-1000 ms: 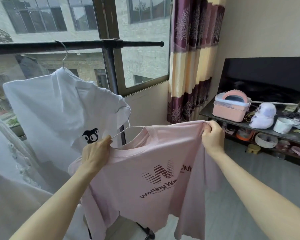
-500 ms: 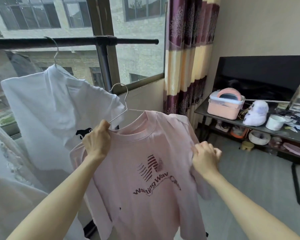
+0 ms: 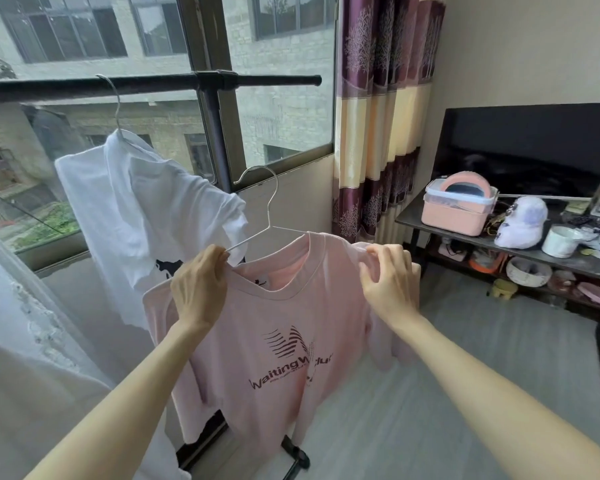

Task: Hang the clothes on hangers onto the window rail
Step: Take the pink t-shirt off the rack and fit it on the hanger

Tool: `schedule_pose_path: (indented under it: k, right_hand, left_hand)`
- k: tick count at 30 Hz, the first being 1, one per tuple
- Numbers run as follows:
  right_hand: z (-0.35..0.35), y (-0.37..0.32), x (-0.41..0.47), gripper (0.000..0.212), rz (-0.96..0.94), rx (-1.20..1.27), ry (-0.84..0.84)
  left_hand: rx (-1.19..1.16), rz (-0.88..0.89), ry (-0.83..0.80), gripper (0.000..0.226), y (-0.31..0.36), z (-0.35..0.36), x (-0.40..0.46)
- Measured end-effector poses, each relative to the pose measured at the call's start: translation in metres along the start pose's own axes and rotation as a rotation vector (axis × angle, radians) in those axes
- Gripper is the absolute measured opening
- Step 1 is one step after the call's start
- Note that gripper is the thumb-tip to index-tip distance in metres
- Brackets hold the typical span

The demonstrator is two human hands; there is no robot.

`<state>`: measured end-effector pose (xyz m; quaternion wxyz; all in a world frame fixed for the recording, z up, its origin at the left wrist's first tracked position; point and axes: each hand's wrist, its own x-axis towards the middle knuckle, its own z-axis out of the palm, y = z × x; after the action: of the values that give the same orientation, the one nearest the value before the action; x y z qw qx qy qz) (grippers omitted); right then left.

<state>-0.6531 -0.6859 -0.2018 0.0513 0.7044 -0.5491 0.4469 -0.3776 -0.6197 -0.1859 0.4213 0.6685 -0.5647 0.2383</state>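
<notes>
Two hands on the pink T-shirt (image 3: pixel 274 341), which sits on a white wire hanger (image 3: pixel 269 216) held below the window rail (image 3: pixel 153 85), hook not on it yet; your left hand (image 3: pixel 198 289) grips the hanger's left arm and the shirt shoulder together, fingers curled round both; your right hand (image 3: pixel 388 282) pinches the shirt's right shoulder fabric between thumb and fingertips; a white T-shirt (image 3: pixel 146 216) already hangs on the rail by its own hanger, just left of and behind the pink one; striped curtain (image 3: pixel 378 116) to the right of the window; shelf (image 3: pixel 499 244) beyond carries a pink storage box (image 3: pixel 458 209) and a white cup (image 3: pixel 561 241)
</notes>
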Motion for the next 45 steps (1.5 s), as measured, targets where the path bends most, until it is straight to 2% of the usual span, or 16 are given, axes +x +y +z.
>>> schedule_pose_path:
  k: [4, 10, 14, 17, 19, 21, 23, 24, 26, 29, 32, 34, 36, 38, 41, 45]
  right_hand:
    - [0.002, -0.009, 0.013, 0.025, -0.027, -0.028, 0.066]
    - [-0.008, -0.010, 0.035, 0.016, 0.076, -0.020, -0.031]
    - [-0.027, -0.017, 0.043, 0.013, -0.072, 0.046, 0.127]
    - [-0.032, -0.014, 0.029, 0.011, -0.188, 0.075, 0.254]
    - [-0.026, -0.010, 0.010, 0.014, -0.198, 0.025, 0.247]
    - [-0.015, -0.002, -0.009, 0.019, -0.144, -0.151, 0.037]
    - [-0.007, 0.006, -0.020, 0.024, 0.011, -0.353, -0.320]
    - [-0.006, 0.010, -0.021, 0.023, 0.092, -0.353, -0.387]
    - [-0.010, 0.010, -0.019, 0.021, 0.115, -0.202, -0.278]
    - [-0.018, -0.014, -0.004, 0.035, -0.076, 0.024, -0.075]
    - [-0.024, -0.049, 0.016, 0.039, -0.107, 0.304, -0.362]
    - [-0.021, -0.065, 0.021, 0.020, 0.026, 0.564, -0.544]
    - [-0.011, -0.069, 0.016, 0.027, 0.125, 0.633, -0.507]
    - [-0.006, -0.067, 0.011, 0.035, 0.150, 0.535, -0.431]
    - [-0.007, -0.060, 0.009, 0.036, 0.174, 0.477, -0.319]
    - [-0.012, -0.049, 0.020, 0.037, 0.217, 0.500, -0.204]
  left_hand:
    - [-0.021, 0.000, 0.009, 0.028, 0.000, -0.004, 0.000]
    - [0.051, 0.074, -0.001, 0.010, -0.011, -0.001, -0.007]
    - [0.205, 0.105, -0.022, 0.013, -0.022, 0.000, -0.008]
    - [0.204, 0.056, -0.017, 0.020, -0.024, 0.001, -0.005]
    - [0.155, -0.007, 0.013, 0.021, -0.019, 0.002, -0.001]
    - [0.087, -0.045, 0.012, 0.019, -0.011, 0.003, 0.000]
    - [0.035, -0.059, -0.009, 0.013, -0.002, 0.003, 0.000]
    - [0.010, -0.070, -0.031, 0.012, 0.001, 0.003, 0.000]
    - [-0.038, -0.070, -0.076, 0.013, 0.007, 0.000, 0.002]
    - [-0.121, -0.007, -0.134, 0.016, 0.015, -0.002, 0.001]
    - [-0.192, 0.107, -0.228, 0.036, 0.029, -0.002, -0.006]
    - [-0.220, 0.170, -0.277, 0.043, 0.038, -0.001, -0.011]
    - [-0.235, 0.187, -0.294, 0.044, 0.041, -0.003, -0.012]
    - [-0.178, 0.209, -0.255, 0.044, 0.040, -0.004, -0.013]
    - [-0.082, 0.046, -0.231, 0.068, 0.023, -0.002, -0.023]
    - [-0.259, -0.374, -0.387, 0.104, -0.003, 0.001, -0.045]
